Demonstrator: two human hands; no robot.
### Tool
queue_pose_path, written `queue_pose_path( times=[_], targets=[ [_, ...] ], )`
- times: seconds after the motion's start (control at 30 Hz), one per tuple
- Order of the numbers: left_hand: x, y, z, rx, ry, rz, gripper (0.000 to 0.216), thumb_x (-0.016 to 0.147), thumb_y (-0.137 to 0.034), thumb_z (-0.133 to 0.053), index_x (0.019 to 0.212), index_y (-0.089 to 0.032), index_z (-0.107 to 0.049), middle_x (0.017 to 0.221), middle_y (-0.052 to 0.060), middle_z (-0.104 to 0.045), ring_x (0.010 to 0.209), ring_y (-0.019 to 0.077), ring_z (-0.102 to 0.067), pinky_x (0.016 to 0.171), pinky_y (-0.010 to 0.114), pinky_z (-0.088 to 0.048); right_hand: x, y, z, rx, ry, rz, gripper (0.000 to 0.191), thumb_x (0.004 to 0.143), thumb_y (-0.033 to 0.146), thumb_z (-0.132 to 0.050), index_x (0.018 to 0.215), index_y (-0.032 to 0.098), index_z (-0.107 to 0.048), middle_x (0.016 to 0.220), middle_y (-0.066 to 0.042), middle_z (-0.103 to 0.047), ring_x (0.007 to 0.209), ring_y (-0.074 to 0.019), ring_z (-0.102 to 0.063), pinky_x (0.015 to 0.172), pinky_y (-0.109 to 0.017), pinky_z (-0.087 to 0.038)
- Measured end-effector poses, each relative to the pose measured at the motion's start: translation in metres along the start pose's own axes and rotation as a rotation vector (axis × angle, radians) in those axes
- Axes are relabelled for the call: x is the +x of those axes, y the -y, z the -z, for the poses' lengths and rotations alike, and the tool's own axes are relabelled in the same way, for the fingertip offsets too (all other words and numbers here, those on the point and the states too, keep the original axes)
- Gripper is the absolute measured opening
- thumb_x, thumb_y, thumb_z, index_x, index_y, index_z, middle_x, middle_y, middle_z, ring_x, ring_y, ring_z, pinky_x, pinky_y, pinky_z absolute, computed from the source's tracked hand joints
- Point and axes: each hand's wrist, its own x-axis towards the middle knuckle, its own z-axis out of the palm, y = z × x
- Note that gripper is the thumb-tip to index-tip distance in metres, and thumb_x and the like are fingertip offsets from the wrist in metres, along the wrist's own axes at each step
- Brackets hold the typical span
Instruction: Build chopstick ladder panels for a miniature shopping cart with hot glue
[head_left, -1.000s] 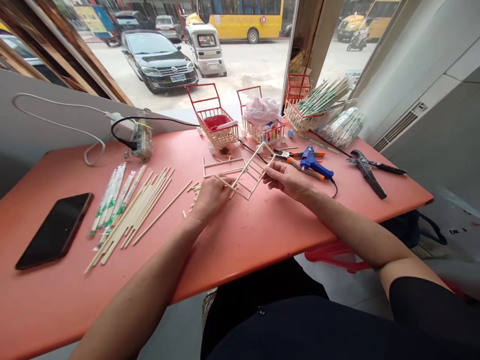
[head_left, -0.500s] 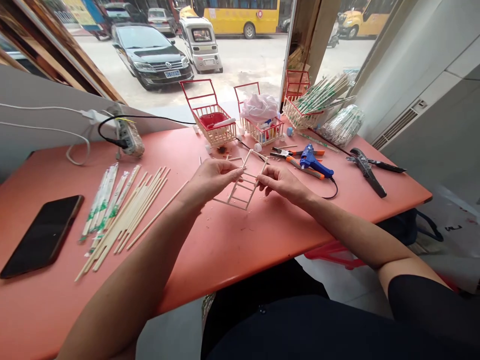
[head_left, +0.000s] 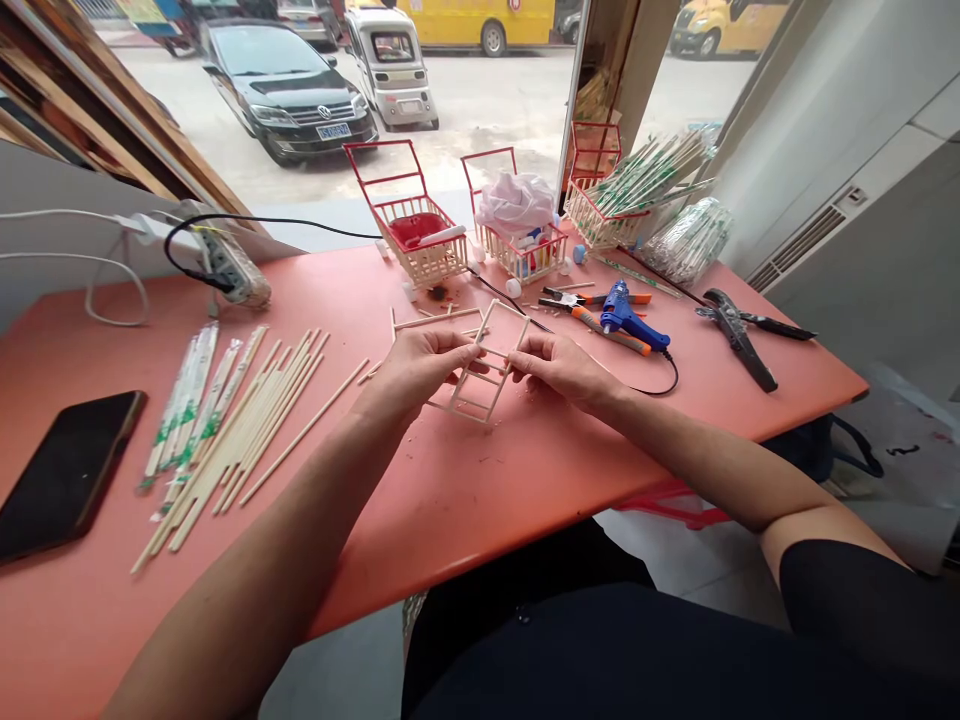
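Note:
A small ladder-like frame of pale wooden sticks (head_left: 480, 390) is held just above the pink table (head_left: 465, 490), its lower end near the surface. My left hand (head_left: 416, 365) pinches its left rail and my right hand (head_left: 559, 368) pinches its right rail, fingers closed on the wood. A second flat stick frame (head_left: 435, 320) lies on the table just behind my left hand.
A pile of loose and wrapped chopsticks (head_left: 225, 420) and a black phone (head_left: 64, 475) lie left. Behind stand three small red-and-wood carts (head_left: 412, 235). A blue glue gun (head_left: 626, 315), pliers (head_left: 589, 300) and black cutters (head_left: 739, 335) lie right. A power strip (head_left: 225, 265) sits at back left.
My left hand rose from the table and took the frame's left side. The frame swung from a spread, tilted pose to upright between both hands, closer to the table.

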Motion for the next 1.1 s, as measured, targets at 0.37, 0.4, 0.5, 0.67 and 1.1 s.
queue_pose_path(
  times=[0.37, 0.4, 0.5, 0.67, 1.1],
  targets=[
    [0.004, 0.003, -0.005, 0.045, -0.018, -0.033, 0.028, 0.073, -0.047, -0.084, 0.076, -0.02, -0.079, 0.082, 0.013, -0.086, 0.088, 0.0299, -0.085, 0.068, 0.031, -0.053, 0.002, 0.001, 0.0, -0.085, -0.007, 0.003, 0.024, 0.102, 0.023, -0.082, 0.083, 0.019, -0.068, 0.08, -0.002, -0.081, 0.06, -0.011, -0.066, 0.053, -0.021, -0.053],
    [0.004, 0.004, -0.005, 0.051, -0.022, -0.033, 0.026, 0.074, -0.045, -0.083, 0.074, -0.02, -0.078, 0.081, 0.012, -0.086, 0.084, 0.0281, -0.083, 0.066, 0.031, -0.054, 0.002, 0.0, 0.001, -0.079, -0.001, -0.007, 0.024, 0.101, 0.024, -0.083, 0.083, 0.019, -0.068, 0.08, -0.003, -0.082, 0.061, -0.0112, -0.066, 0.053, -0.021, -0.054],
    [0.005, 0.004, -0.007, 0.064, -0.028, -0.042, 0.021, 0.074, -0.041, -0.081, 0.073, -0.019, -0.078, 0.078, 0.01, -0.083, 0.069, 0.0208, -0.073, 0.062, 0.03, -0.053, 0.005, -0.001, 0.004, -0.06, 0.026, -0.015, 0.023, 0.097, 0.023, -0.088, 0.081, 0.018, -0.071, 0.082, -0.004, -0.083, 0.067, -0.0123, -0.071, 0.056, -0.02, -0.056],
    [0.006, 0.003, -0.011, 0.006, -0.034, -0.046, 0.017, 0.074, -0.035, -0.08, 0.073, -0.018, -0.077, 0.077, 0.007, -0.079, 0.067, 0.0181, -0.071, 0.062, 0.029, -0.058, 0.005, 0.001, 0.002, -0.03, 0.024, -0.034, 0.018, 0.099, 0.019, -0.085, 0.083, 0.015, -0.078, 0.082, -0.004, -0.083, 0.069, -0.0115, -0.072, 0.057, -0.019, -0.056],
    [0.006, 0.004, -0.018, -0.071, -0.022, -0.013, 0.015, 0.085, -0.026, -0.079, 0.074, -0.017, -0.072, 0.079, 0.009, -0.078, 0.082, 0.0271, -0.085, 0.068, 0.036, -0.071, 0.004, -0.001, 0.001, -0.013, -0.021, -0.094, 0.021, 0.098, 0.02, -0.088, 0.083, 0.016, -0.075, 0.077, -0.004, -0.08, 0.06, -0.0114, -0.069, 0.053, -0.021, -0.056]
  ],
)
